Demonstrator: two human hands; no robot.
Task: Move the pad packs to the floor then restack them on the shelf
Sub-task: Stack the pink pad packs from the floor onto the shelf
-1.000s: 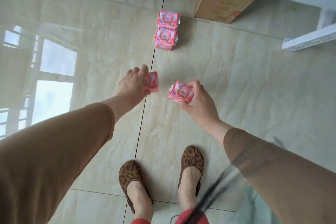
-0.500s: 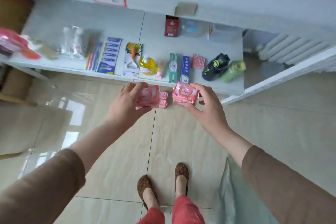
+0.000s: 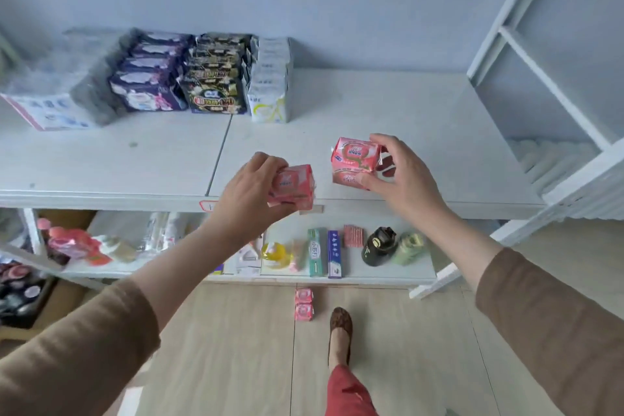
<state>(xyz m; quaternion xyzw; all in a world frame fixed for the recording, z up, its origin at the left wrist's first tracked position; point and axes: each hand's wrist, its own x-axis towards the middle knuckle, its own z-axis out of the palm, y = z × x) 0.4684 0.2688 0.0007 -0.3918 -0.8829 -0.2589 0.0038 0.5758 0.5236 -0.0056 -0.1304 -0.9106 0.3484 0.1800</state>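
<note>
Stage: restacking, judged from two pink packs held above the shelf and two left on the floor.
Left hand [image 3: 248, 194]: centre of the frame, at the front edge of the upper shelf [image 3: 118, 165]. The fingers are curled round the left pink pad pack [image 3: 293, 186], thumb on top, enclosing its left end. The pack's end face points right and it tilts slightly.
Right hand [image 3: 400, 176]: right of centre, over the shelf surface. The fingers pinch the right pink pad pack [image 3: 354, 160] by its right side, thumb low at the front, the other fingers over the top. The printed front faces the camera.
Reason for grip: each pack is held from its outer side, which leaves the inner faces bare. Likely intent is to set the packs side by side or one on the other.
Contact with shelf: cannot tell whether the right pack touches the surface; the left pack appears clear of it.
Remaining packs: two floor pad packs [image 3: 304, 304], lower centre of the frame, touching in a line on the floor [image 3: 219, 348] just in front of the lower shelf [image 3: 388, 272].
Target area: bare shelf surface to the right of the row of dark and white packs [image 3: 202, 78] at upper left. That row stands upright against the wall, a probable pattern for placement.
Next move: lower both packs and release, then fetch the floor pair.
</note>
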